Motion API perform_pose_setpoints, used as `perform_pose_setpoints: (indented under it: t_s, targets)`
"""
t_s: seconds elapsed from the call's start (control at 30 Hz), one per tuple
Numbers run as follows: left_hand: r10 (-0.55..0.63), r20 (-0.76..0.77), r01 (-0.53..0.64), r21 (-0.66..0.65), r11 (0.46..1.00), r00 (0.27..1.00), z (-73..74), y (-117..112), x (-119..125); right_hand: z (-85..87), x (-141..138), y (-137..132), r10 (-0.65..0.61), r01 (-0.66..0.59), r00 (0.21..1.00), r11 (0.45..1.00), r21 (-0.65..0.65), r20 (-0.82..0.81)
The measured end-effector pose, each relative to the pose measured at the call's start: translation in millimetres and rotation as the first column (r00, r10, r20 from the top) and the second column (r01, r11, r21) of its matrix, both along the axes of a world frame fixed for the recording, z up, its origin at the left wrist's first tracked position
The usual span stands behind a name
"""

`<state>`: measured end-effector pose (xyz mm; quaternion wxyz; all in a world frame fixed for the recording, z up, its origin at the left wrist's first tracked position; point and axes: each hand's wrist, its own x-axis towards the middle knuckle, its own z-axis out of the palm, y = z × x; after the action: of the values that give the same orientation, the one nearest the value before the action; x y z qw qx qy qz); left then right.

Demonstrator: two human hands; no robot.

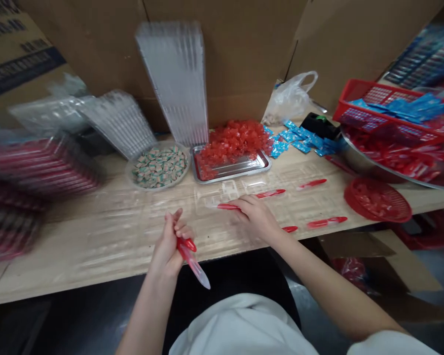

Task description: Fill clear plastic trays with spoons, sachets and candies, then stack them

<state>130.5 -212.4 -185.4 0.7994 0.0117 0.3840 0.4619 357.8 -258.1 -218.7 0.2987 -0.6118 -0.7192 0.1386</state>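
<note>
My left hand (172, 241) is closed around red pen-shaped sticks; one red stick (194, 264) with a translucent white end sticks out down and right, past the table's front edge. At the middle of the table, my right hand (255, 217) has its fingers closed on the end of another red stick (226, 206), low over clear plastic trays. To the right of it lie several more such sticks, among them a red stick (313, 184) at the back and a red stick (327, 222) nearer the front edge. Motion blurs some outlines.
Behind stand a bowl (129, 175) of small printed pieces, a metal tray (233, 171) with red bits, and stacked clear trays (179, 84). Blue packets (303, 140) lie at back right by a red basket (355, 106) and a round red basket (377, 199). Pink-red packs (44, 167) are stacked left.
</note>
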Motion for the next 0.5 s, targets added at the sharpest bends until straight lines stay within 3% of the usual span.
perform_pose_setpoints:
  t_s: [0.1,0.2,0.23,0.33,0.4,0.5]
  targets:
    - [0.012,-0.102,-0.010,0.025,1.000,0.995,0.8,-3,9,3.5,-11,13,-0.005,0.003,0.999,0.999,0.036,0.054]
    - [0.056,-0.209,-0.037,0.095,0.995,0.976,2.1,-2,21,15.5,-24,-1,-0.160,0.139,0.966,0.984,-0.111,-0.202]
    - [0.054,-0.211,-0.029,0.121,0.992,0.976,2.2,-3,26,19.8,-31,-8,-0.189,0.118,0.926,0.967,-0.224,-0.326]
    - [-0.010,-0.168,0.046,0.215,0.975,0.986,0.8,-9,46,27.6,-55,-25,-0.230,-0.129,0.748,0.869,-0.477,-0.622]
    - [-0.016,-0.156,0.060,0.283,0.957,0.988,-1.8,-13,56,27.4,-65,-29,-0.271,-0.211,0.656,0.830,-0.516,-0.704]
    - [0.055,-0.224,0.014,0.293,0.956,0.973,-7.0,-10,52,24.2,-60,-32,-0.339,-0.200,0.592,0.817,-0.541,-0.731]
